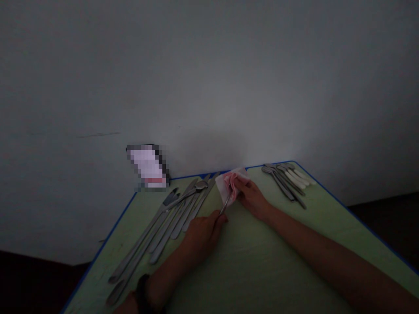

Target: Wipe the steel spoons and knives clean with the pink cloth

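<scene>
One dark band (142,290) circles the left wrist, nearest the viewer. Beyond it the left hand (204,229) is closed on a slim metal utensil (225,205), shaft angling up and away from the fist. Under both hands: pale green tabletop (262,266) with blue edging (363,224). Left of the grip, long metal cutlery (157,253) lies slantwise, knives among it; one spoon (201,185) rests across the others, bowl toward the far edge. Just past the fist, the right hand (252,196) pinches a pink-and-white cloth (224,185) about the utensil's far end; which kind of end, cannot tell. Right of the cloth, well apart from it, a smaller bunch of spoons (278,181), some white-handled. Farther off, left of the grip, a phone-like device (149,163), screen pixelated, leans at the table's far edge. Behind all, a grey wall (209,78).
</scene>
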`<state>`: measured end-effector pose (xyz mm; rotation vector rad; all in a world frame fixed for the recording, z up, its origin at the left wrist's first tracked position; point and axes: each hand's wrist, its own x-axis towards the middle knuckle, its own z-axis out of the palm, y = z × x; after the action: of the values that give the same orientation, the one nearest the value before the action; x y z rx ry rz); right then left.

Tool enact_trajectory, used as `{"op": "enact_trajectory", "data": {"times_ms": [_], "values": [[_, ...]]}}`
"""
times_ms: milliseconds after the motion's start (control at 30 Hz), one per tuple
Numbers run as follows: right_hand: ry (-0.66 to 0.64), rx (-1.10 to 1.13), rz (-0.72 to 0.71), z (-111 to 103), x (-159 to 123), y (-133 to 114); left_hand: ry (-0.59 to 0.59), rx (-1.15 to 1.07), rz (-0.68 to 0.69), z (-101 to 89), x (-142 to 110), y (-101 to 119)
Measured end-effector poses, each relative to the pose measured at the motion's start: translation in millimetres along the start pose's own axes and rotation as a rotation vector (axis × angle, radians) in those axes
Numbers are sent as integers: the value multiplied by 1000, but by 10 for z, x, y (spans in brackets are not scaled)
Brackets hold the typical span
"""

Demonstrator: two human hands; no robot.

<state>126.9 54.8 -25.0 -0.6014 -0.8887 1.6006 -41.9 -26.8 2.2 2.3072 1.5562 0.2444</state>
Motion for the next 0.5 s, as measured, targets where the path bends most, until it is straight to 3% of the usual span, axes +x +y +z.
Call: {"op": "enact_trajectory", "data": {"times_ms": [133, 367, 500], "values": [[18, 68, 7, -3, 24, -32, -11, 3, 48, -4, -16, 1], [-226, 13, 129, -21, -25, -124, 26, -113, -9, 5, -15, -20], [-252, 35, 112, 18, -43, -171, 16, -133, -13, -8, -19, -17]]}}
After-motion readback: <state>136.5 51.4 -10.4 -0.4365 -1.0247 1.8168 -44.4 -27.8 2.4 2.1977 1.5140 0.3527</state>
